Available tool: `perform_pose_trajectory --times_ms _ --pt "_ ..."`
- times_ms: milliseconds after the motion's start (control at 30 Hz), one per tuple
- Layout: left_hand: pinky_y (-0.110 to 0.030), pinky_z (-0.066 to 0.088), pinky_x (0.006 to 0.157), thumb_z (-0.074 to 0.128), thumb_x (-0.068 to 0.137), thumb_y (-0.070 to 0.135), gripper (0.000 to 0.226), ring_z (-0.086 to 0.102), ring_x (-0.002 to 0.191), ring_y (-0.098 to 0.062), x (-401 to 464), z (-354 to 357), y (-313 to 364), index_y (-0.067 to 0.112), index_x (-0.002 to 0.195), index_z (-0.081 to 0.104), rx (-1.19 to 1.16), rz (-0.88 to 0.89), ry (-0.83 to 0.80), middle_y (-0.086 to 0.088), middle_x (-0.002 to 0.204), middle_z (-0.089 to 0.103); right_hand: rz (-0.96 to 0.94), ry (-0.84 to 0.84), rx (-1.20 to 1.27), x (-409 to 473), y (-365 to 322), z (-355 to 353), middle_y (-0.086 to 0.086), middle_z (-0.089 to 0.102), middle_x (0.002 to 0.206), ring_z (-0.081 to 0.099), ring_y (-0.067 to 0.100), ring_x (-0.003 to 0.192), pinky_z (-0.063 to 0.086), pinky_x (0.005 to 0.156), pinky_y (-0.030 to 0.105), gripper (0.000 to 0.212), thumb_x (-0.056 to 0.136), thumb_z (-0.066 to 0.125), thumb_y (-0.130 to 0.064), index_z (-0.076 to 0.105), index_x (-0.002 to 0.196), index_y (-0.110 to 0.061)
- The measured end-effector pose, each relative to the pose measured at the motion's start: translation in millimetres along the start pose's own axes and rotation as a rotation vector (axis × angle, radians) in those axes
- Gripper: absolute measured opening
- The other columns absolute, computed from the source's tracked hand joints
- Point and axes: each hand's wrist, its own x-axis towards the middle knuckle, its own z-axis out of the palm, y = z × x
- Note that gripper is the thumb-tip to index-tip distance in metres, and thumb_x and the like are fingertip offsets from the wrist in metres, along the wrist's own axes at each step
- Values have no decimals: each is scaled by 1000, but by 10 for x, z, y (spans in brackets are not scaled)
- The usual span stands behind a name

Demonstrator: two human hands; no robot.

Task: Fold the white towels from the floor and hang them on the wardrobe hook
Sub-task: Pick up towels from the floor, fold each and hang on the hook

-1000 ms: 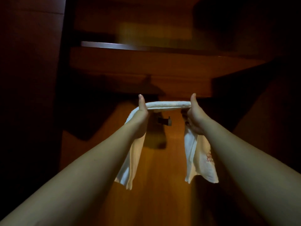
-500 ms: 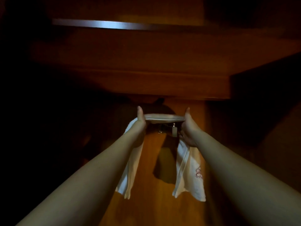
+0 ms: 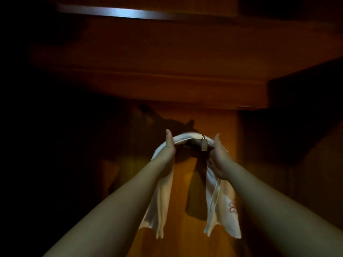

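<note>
A folded white towel (image 3: 220, 204) with a small red mark near one end is stretched between both my hands against the wooden wardrobe panel (image 3: 183, 182). Its middle arches over and behind the small metal hook (image 3: 204, 144); the hook's tip pokes up in front of the fold. My left hand (image 3: 168, 151) grips the towel's left part, thumb up. My right hand (image 3: 218, 158) grips the right part just beside the hook. Both ends hang down below my wrists.
A wooden shelf (image 3: 148, 86) juts out overhead, with a lit edge (image 3: 118, 13) of a higher board above it. A dark wall closes in on the left, and a dark wardrobe side (image 3: 304, 112) on the right. The space is dim.
My hands have carried the towel closer to the panel and lowered its middle onto the hook, which now shows in front of the fold. My hands have come closer together.
</note>
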Motion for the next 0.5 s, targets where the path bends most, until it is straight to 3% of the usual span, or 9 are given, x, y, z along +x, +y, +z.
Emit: perform_pose_trajectory --times_ms 133,200,333,433,500 --pt "-37 29 119 10 99 67 84 43 141 -27 -55 13 -80 8 149 43 8 -24 -77 -14 151 47 -7 1 -33 -70 18 -29 15 37 159 30 26 149 17 124 45 88 95 14 -76 30 158 -16" --pt "-43 23 123 7 97 70 87 38 144 -27 -105 26 -154 10 151 41 -6 -49 -109 -18 153 44 27 -46 -75 -127 38 -6 13 35 161 28 25 150 14 125 43 92 93 11 -78 26 159 -16" --pt "-42 5 126 -3 96 70 89 15 154 -22 -303 41 -406 14 156 32 74 -110 -156 -8 164 26 36 -123 -98 -349 216 121 3 36 160 29 22 150 20 116 37 89 93 9 -78 33 156 -21" --pt "-40 7 123 -6 94 70 92 14 154 -23 -519 46 -558 13 156 30 118 -162 -182 -9 165 23 -31 -130 -83 -501 371 192 6 23 166 24 21 152 14 121 42 81 94 13 -74 20 160 -27" --pt "-42 10 123 -6 93 71 93 17 153 -25 -669 28 -626 13 157 29 131 -188 -208 -10 164 25 -10 -123 -125 -615 446 239 7 24 166 26 22 151 16 122 42 85 93 14 -74 19 160 -21"
